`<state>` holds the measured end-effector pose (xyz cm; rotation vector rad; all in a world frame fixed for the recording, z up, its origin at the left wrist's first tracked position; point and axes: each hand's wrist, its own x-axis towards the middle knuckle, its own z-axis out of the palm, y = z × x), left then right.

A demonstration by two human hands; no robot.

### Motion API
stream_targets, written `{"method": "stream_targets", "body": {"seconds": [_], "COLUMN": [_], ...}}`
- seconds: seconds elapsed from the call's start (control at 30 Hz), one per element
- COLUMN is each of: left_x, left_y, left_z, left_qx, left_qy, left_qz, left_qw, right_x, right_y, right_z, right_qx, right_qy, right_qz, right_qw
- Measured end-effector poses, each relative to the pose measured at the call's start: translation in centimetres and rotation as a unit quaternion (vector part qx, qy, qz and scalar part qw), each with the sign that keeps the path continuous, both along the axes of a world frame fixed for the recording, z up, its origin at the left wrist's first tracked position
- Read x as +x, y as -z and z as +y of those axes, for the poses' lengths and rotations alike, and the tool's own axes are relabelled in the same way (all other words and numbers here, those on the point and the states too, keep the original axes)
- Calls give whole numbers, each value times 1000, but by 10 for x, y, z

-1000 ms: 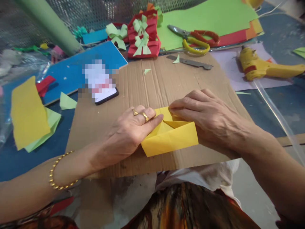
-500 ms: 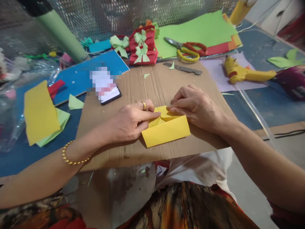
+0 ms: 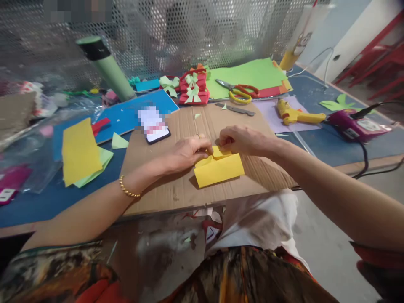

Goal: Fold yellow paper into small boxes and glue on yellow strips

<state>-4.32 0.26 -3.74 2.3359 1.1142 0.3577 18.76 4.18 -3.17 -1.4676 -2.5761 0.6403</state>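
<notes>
A folded yellow paper [image 3: 219,170] lies on a brown cardboard sheet [image 3: 158,189], its long front flap facing me. My left hand [image 3: 192,152] rests at the paper's left back edge, its fingers curled and pressed on the fold. With its fingers pinched together, my right hand [image 3: 241,139] holds the back right edge of the same paper. Behind the hands are a grey blade [image 3: 237,110] and small pale green scraps [image 3: 198,115]. A phone [image 3: 154,126] lies to the left of them on the cardboard.
Scissors [image 3: 240,91] lie on green sheets [image 3: 252,75] at the back, beside red pieces with pale green bows [image 3: 192,93]. A yellow glue gun [image 3: 298,114] is at right. A green bottle [image 3: 110,69] and another yellow sheet [image 3: 81,151] are at left.
The camera view has shifted and tilted up, showing more of the back of the table. My left fingers have curled in from their stretched position on the fold; both hands remain at the paper.
</notes>
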Motion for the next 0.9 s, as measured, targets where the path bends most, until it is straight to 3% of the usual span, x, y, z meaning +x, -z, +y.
{"method": "stream_targets", "body": {"seconds": [0.17, 0.47, 0.67, 0.9], "left_x": [0, 15, 17, 15], "left_y": [4, -19, -16, -15], "left_z": [-3, -18, -4, 11], "left_qx": [38, 32, -25, -48], "left_qy": [-77, -183, -211, -214], "left_qz": [48, 164, 91, 111], "left_qw": [995, 969, 973, 969], "right_x": [-1, -23, -21, -18], "right_y": [-2, -28, -28, -20], "right_z": [0, -3, -2, 1], "right_qx": [16, 38, 42, 33], "right_qy": [-21, 1, 8, -2], "right_qz": [-43, -147, -88, -25], "right_qw": [999, 988, 995, 999]}}
